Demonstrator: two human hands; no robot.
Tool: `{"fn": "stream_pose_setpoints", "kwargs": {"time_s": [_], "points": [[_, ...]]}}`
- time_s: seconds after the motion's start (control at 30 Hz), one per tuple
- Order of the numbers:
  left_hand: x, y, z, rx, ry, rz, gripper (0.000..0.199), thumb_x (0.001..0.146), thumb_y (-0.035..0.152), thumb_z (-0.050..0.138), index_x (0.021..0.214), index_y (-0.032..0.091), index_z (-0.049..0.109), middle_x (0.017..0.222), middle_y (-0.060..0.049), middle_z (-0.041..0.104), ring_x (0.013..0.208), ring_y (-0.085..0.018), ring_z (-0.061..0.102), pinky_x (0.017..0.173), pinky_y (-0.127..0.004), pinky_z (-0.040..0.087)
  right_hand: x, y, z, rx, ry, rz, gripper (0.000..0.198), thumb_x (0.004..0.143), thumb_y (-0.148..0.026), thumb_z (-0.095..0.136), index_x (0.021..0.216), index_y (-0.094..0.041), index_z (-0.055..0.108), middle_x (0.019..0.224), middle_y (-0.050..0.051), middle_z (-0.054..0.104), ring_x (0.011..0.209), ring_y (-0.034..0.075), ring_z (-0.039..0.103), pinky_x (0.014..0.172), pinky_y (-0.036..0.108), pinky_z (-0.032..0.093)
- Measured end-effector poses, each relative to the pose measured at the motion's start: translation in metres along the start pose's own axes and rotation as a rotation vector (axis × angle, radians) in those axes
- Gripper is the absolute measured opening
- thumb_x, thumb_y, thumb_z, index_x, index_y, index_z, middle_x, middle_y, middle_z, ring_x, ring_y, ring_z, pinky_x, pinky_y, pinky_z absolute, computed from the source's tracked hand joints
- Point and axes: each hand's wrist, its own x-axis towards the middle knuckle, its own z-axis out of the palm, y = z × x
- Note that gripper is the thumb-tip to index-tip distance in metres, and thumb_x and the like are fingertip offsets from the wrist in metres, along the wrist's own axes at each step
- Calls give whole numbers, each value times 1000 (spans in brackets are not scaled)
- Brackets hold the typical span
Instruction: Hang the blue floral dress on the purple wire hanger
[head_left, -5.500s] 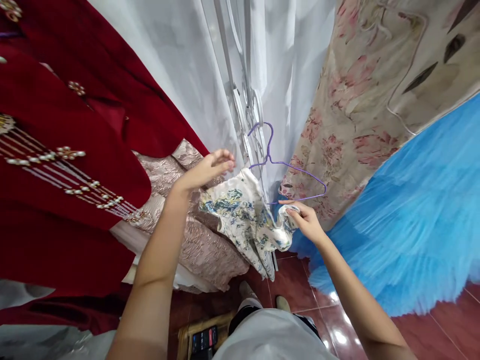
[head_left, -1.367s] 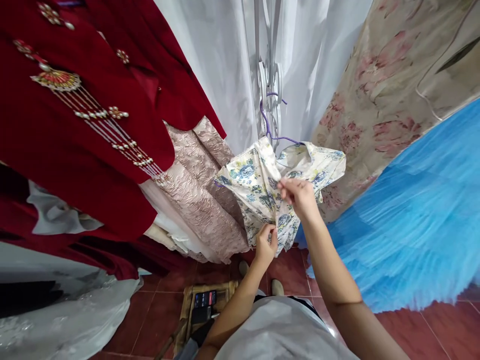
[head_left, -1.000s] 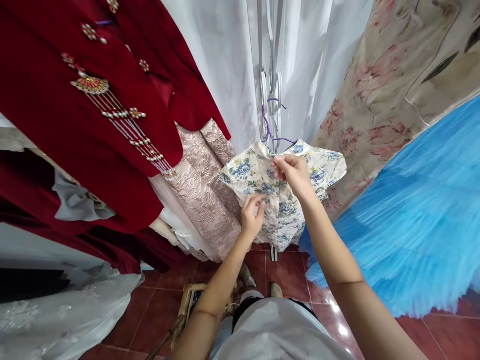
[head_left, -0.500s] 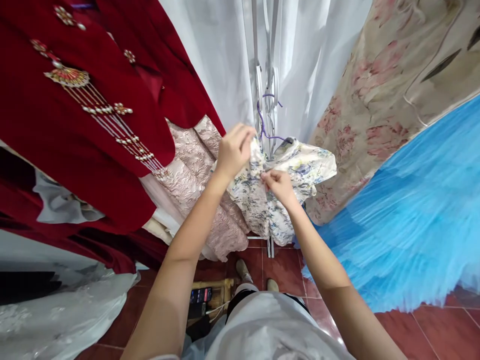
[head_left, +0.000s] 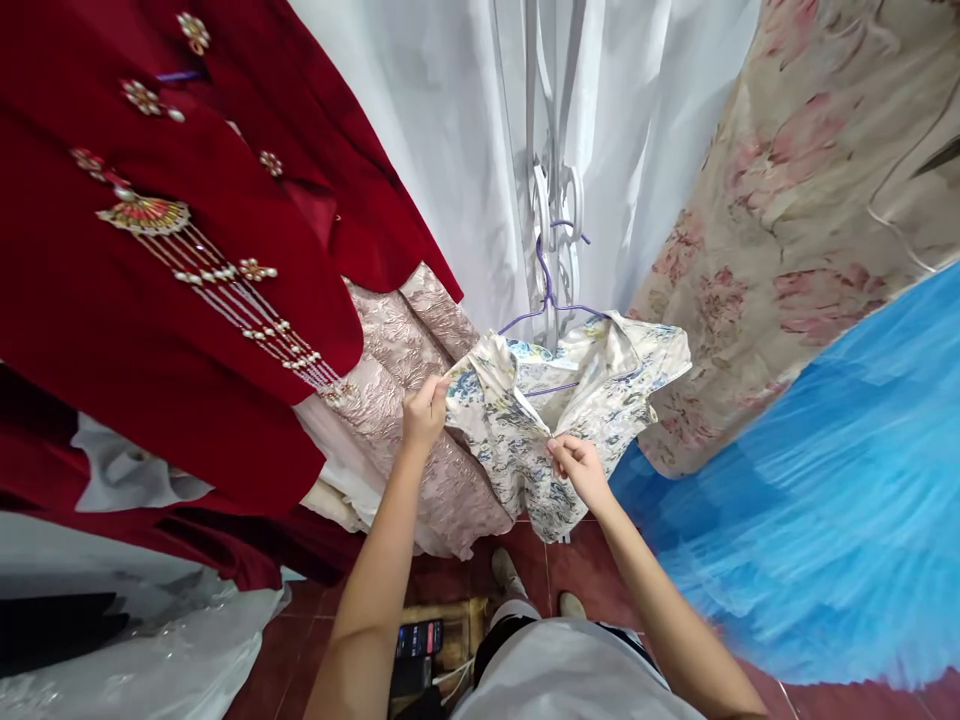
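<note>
A short white top with a blue and yellow floral print (head_left: 487, 420) hangs on a purple wire hanger (head_left: 549, 295) in front of me. Its neckline gapes, and part of the hanger shows inside. My left hand (head_left: 425, 412) pinches the edge of the sleeve on the left. At the lower end of the front opening, my right hand (head_left: 577, 468) has its fingers closed on the fabric; whether a zipper pull is between them I cannot tell.
White hooks (head_left: 541, 205) hold the hanger before a white curtain (head_left: 420, 120). Left are a red velvet garment (head_left: 247, 430) with beaded trim and a pink brocade garment (head_left: 405, 340). Right hang a beige floral dress (head_left: 795, 200) and blue tulle (head_left: 810, 480). A phone (head_left: 420, 638) lies below.
My left hand has moved down and left from the neckline to the sleeve edge. My right hand is lower on the front, and the neckline is spread wider, showing more of the hanger.
</note>
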Motion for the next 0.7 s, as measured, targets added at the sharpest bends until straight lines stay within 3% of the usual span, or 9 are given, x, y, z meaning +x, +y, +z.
{"fn": "stream_pose_setpoints", "kwargs": {"time_s": [0.13,0.23,0.3,0.43,0.57,0.7], "points": [[-22,-11,20,23,243,-79,54,101,54,40,65,18,56,49,4,36,46,-11,32,54,-27,26,0,6,-11,-16,48,13,44,86,-64,63,73,-21,63,48,-3,55,44,14,42,50,28,32],[-44,-12,42,-17,406,-293,55,98,56,44,60,18,53,49,4,37,49,-11,33,54,-26,27,-3,5,-16,-35,64,17,45,86,-65,63,73,-21,63,48,-3,54,45,14,43,49,28,32],[-63,-3,62,-118,440,-457,52,97,55,47,62,17,55,51,2,44,52,-12,39,55,-25,32,-6,4,-18,-27,71,12,46,86,-65,63,73,-21,64,48,-3,54,45,14,44,50,28,33],[-108,32,112,-390,276,-659,41,96,46,48,76,14,65,67,-4,65,64,-15,56,63,-25,44,-9,2,-25,54,205,-48,45,88,-65,61,76,-22,61,47,-4,52,44,13,43,49,27,33],[-141,65,153,-433,68,-687,28,91,32,50,81,12,69,77,-9,73,72,-20,65,69,-28,51,-12,-2,-43,102,303,-95,43,87,-62,65,75,-22,60,47,-5,51,44,11,39,47,26,30],[-156,82,171,-387,-81,-683,22,86,20,52,87,12,72,87,-14,77,82,-26,71,76,-35,55,-15,-6,-58,113,292,-99,42,88,-61,65,76,-22,61,48,-5,52,43,11,38,46,25,30]]}}
